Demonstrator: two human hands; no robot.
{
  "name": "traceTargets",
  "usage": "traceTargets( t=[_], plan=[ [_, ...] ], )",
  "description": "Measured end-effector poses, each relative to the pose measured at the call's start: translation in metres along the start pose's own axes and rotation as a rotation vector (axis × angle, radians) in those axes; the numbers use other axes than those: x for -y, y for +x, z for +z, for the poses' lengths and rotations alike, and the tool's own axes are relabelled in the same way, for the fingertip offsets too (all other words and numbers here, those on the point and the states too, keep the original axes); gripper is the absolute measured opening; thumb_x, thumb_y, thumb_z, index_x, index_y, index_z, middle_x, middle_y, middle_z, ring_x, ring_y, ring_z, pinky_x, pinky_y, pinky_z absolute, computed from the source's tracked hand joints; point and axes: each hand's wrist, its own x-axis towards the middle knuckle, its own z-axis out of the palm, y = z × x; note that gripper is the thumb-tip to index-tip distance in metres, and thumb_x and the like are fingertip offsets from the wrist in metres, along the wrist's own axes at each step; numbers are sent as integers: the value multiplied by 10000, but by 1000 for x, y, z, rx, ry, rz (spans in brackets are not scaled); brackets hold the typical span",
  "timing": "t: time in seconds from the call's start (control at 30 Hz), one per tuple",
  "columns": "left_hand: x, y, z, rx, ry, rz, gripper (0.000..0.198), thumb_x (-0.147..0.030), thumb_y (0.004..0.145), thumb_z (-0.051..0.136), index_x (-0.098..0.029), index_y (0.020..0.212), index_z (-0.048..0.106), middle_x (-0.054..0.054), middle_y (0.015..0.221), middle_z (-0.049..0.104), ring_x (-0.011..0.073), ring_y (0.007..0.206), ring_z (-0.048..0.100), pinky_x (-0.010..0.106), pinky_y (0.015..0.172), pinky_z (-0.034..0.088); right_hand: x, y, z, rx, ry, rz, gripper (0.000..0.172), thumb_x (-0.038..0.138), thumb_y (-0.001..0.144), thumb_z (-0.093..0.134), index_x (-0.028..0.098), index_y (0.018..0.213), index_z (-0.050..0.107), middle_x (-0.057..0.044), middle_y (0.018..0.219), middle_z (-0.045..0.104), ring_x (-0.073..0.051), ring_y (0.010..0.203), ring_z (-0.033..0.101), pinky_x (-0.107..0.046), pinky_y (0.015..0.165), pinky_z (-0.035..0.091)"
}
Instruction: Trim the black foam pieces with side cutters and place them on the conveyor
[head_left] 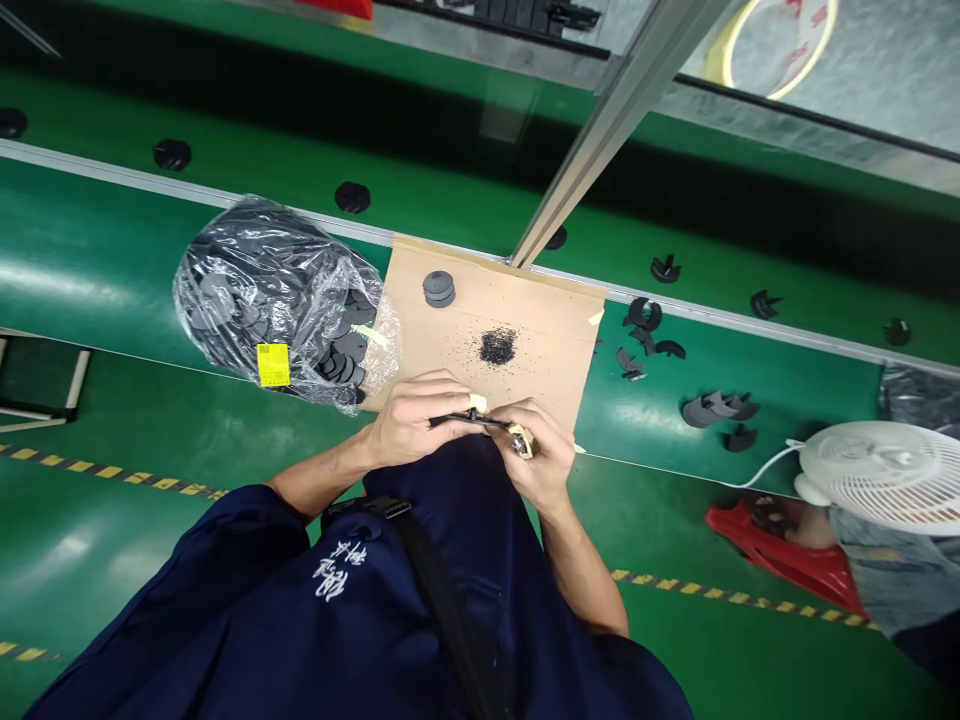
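My left hand (420, 420) is closed around a thin flat black part (457, 421) held edge-on at the near edge of a cardboard sheet (540, 330). My right hand (534, 455) is closed on a small tool with a pale handle (520, 440), its tip touching the black part. Tape wraps one left fingertip. On the cardboard lie a small stack of black discs (439, 288) and a heap of black shavings (497, 346).
A clear plastic bag (277, 300) of black parts with a yellow label sits left of the cardboard on the green bench. Loose black crescent pieces (718, 408) lie to the right. A white fan (885, 475), a red tray (795, 560) and another person stand at the right. An aluminium post (600, 130) rises behind.
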Motion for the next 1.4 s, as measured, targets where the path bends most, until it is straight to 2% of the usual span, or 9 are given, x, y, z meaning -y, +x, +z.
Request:
traceTargets(
  t=[0.27, 0.57, 0.67, 0.77, 0.9, 1.07, 1.17, 1.3, 1.4],
  plan=[
    [-3, -5, 2, -28, -152, -228, 277, -423, 896, 756, -196, 1054, 768, 66, 917, 788, 177, 818, 736, 279, 766, 587, 2, 1, -1, 13, 79, 61, 47, 287, 918, 703, 243, 906, 712, -42, 833, 744, -190, 725, 684, -360, 687, 566],
    [-4, -3, -1, -54, -83, -141, 198, -373, 881, 782, -207, 990, 780, 63, 872, 750, 164, 794, 680, 298, 746, 561, 8, 10, -16, 88, 46, 15, 131, 318, 902, 738, 248, 1010, 714, -70, 952, 739, -215, 843, 692, -381, 756, 572],
    [-5, -1, -2, 22, -256, -169, 412, -576, 854, 740, -187, 981, 782, 87, 880, 742, 184, 810, 683, 319, 762, 569, 7, 11, -12, 77, 60, -73, 26, 242, 923, 699, 249, 944, 712, -52, 890, 722, -187, 774, 674, -347, 699, 557],
    [-3, 0, -6, 152, -530, -325, 683, -771, 887, 501, -154, 960, 784, 128, 919, 738, 208, 842, 704, 335, 775, 580, 6, 11, -12, 87, 75, -139, 41, 211, 926, 685, 246, 923, 705, -47, 859, 714, -183, 759, 670, -344, 690, 557],
    [0, 5, -12, 307, -631, -527, 487, -617, 850, 727, -132, 881, 763, 85, 843, 729, 161, 758, 692, 257, 694, 554, 8, 14, -17, 200, 90, -101, 33, 227, 934, 680, 230, 917, 709, -57, 870, 711, -180, 761, 677, -336, 693, 565],
    [-1, 12, -15, 435, -599, -465, 359, -482, 829, 811, -129, 797, 755, 57, 779, 720, 124, 707, 663, 225, 703, 536, 12, 17, -24, 374, 139, -44, 67, 213, 945, 675, 214, 882, 699, -34, 811, 689, -147, 708, 659, -285, 650, 542],
    [0, 12, -10, 349, -535, -477, 391, -527, 843, 781, -137, 832, 765, 61, 798, 726, 136, 722, 672, 233, 695, 540, 11, 16, -21, 255, 61, -57, 60, 203, 941, 677, 223, 889, 696, -35, 828, 695, -156, 718, 658, -298, 653, 537],
    [2, 5, 2, 154, -564, -441, 639, -716, 923, 528, -129, 997, 770, 115, 936, 751, 187, 843, 732, 277, 751, 589, 10, 12, -12, -20, -114, -126, 51, 186, 912, 709, 230, 911, 682, -42, 849, 688, -182, 751, 652, -334, 677, 534],
    [2, -2, 10, 63, -444, -341, 508, -612, 894, 677, -145, 1078, 758, 111, 992, 763, 200, 924, 749, 291, 842, 606, 10, 11, -12, 1, -172, -146, 51, 188, 919, 692, 228, 949, 682, -57, 875, 694, -196, 779, 658, -352, 692, 539]
  ],
)
